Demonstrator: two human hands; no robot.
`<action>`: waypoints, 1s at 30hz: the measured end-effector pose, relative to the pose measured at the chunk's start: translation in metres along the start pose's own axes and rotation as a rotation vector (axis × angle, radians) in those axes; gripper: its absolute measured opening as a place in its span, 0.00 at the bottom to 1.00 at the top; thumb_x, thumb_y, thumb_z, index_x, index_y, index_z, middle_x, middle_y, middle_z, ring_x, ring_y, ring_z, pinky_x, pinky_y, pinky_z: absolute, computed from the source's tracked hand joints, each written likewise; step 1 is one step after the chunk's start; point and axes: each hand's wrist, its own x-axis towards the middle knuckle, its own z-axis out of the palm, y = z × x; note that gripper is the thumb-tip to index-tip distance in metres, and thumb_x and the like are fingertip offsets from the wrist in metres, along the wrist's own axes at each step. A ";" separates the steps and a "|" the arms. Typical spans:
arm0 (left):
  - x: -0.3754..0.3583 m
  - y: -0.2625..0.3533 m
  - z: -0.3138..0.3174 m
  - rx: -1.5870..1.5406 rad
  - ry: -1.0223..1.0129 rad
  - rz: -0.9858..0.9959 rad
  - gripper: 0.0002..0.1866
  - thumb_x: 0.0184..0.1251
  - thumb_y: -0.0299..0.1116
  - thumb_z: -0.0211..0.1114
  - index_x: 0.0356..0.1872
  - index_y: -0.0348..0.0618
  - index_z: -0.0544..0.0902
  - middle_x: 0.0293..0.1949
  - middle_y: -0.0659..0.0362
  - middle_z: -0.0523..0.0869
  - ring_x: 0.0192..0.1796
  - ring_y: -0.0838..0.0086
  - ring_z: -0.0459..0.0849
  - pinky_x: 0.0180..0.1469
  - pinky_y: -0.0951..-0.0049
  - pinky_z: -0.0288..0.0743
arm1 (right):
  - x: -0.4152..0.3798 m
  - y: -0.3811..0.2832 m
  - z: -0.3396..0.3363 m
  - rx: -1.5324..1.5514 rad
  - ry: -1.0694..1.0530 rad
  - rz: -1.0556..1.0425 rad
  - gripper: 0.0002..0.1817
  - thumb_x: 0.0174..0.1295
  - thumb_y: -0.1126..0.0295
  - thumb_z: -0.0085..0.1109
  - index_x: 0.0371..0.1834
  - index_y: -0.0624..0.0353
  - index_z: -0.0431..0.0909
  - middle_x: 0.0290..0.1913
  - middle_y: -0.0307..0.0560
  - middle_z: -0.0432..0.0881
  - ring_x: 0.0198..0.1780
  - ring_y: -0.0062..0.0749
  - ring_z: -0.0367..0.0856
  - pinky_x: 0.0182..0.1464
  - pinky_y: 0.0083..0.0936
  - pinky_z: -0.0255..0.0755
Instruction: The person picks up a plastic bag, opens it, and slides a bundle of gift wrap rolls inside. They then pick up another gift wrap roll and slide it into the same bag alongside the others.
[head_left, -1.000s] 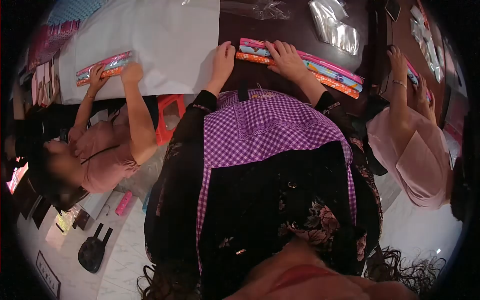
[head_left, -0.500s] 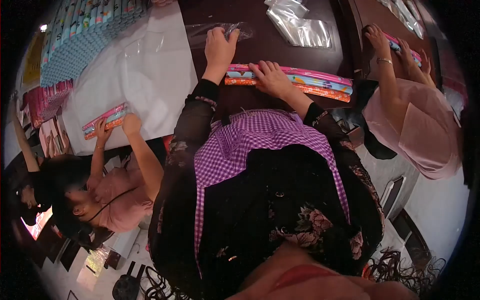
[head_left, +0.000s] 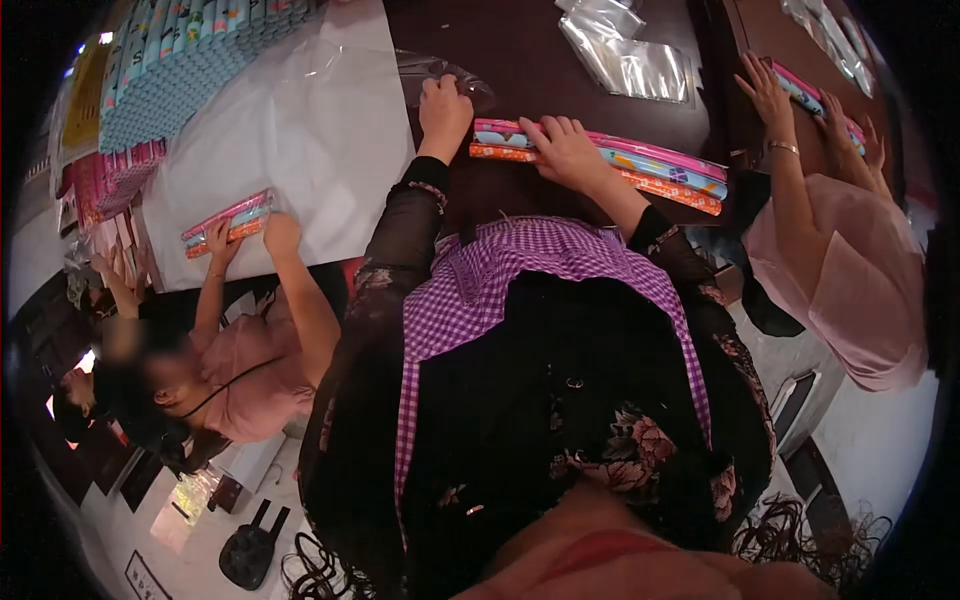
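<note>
On the dark table lie three patterned rolls side by side, pink, blue and orange [head_left: 670, 180]. My right hand [head_left: 570, 153] rests over their left half, with its fingers curled on the pink and blue rolls. To the left of the rolls, my left hand [head_left: 445, 112] is closed on the edge of a clear plastic bag [head_left: 418, 70], which lies flat and reaches left over the white sheet. A gap separates my left hand from the rolls.
Clear flat bags [head_left: 640, 70] lie beyond the rolls. At left, a co-worker holds similar rolls [head_left: 228, 222] on the white sheet [head_left: 340, 130], near stacked blue rolls [head_left: 165, 90]. Another co-worker's hands [head_left: 770, 100] hold rolls at the right.
The whole view has shifted slightly, so the table and rolls appear further right. My left hand's fingers look more closed on the bag. My right hand stays on the rolls.
</note>
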 end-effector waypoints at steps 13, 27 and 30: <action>-0.037 -0.010 -0.017 -0.211 -0.143 -0.057 0.17 0.59 0.23 0.62 0.51 0.39 0.76 0.51 0.43 0.72 0.49 0.45 0.78 0.49 0.53 0.76 | 0.004 0.000 -0.005 0.033 0.015 -0.051 0.44 0.50 0.62 0.68 0.73 0.54 0.59 0.56 0.55 0.73 0.55 0.49 0.72 0.56 0.41 0.67; -0.070 -0.005 -0.023 -0.348 0.067 -0.047 0.16 0.53 0.18 0.61 0.44 0.35 0.71 0.52 0.43 0.71 0.52 0.43 0.76 0.53 0.53 0.74 | 0.010 0.007 0.006 -0.027 -0.030 0.009 0.44 0.52 0.62 0.69 0.74 0.51 0.58 0.57 0.56 0.72 0.57 0.50 0.71 0.58 0.45 0.68; -0.075 -0.006 -0.024 -0.256 0.196 0.108 0.11 0.56 0.20 0.63 0.39 0.33 0.73 0.48 0.42 0.72 0.49 0.46 0.75 0.48 0.54 0.74 | 0.010 0.005 0.001 0.003 -0.039 0.028 0.44 0.53 0.63 0.69 0.74 0.50 0.58 0.57 0.56 0.71 0.58 0.51 0.71 0.60 0.46 0.68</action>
